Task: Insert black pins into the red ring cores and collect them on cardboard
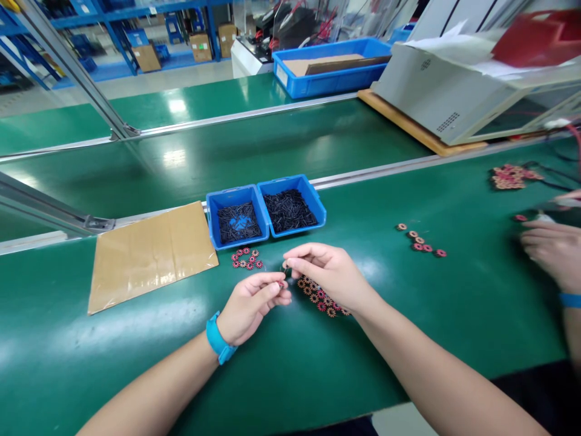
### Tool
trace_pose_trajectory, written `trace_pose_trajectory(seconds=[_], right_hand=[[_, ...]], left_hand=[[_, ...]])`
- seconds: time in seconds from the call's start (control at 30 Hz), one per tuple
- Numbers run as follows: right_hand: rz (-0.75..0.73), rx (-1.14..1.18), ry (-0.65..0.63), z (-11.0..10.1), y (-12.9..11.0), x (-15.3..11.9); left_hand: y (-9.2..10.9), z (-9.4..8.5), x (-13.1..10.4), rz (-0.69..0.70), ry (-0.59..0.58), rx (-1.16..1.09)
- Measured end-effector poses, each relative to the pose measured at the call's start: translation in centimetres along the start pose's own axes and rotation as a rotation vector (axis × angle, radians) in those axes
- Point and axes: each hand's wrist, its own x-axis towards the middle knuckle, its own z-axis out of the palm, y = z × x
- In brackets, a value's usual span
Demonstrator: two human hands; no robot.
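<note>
My left hand (256, 306), with a blue wristband (220, 339), pinches a small red wound ring (280, 284) between thumb and fingertips, which partly hide it. Just above it, my right hand (324, 269) is closed in a pinch on a small dark thin piece (285, 270), too small to make out fully. Under and beside the right hand lies a pile of red and copper-coloured toothed rings (321, 298), partly covered. A smaller group of similar rings (247, 258) lies left of the hands. Behind them stand two blue bins (233, 247) holding short black pieces (290, 209).
A cardboard sheet (152, 257) lies at left. More rings (418, 246) are scattered at right, near a co-worker's hands (551, 245); another pile (512, 177) sits farther back. A metal rail (363, 175) runs behind the bins. A grey machine (445, 91) stands at back right.
</note>
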Motion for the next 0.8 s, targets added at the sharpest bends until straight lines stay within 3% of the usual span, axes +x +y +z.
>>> trace_pose_trajectory(seconds=[0.8], right_hand=[[0.017, 0.022, -0.019, 0.08, 0.01, 0.01]], left_hand=[[-0.03, -0.08, 0.05, -0.005, -0.004, -0.025]])
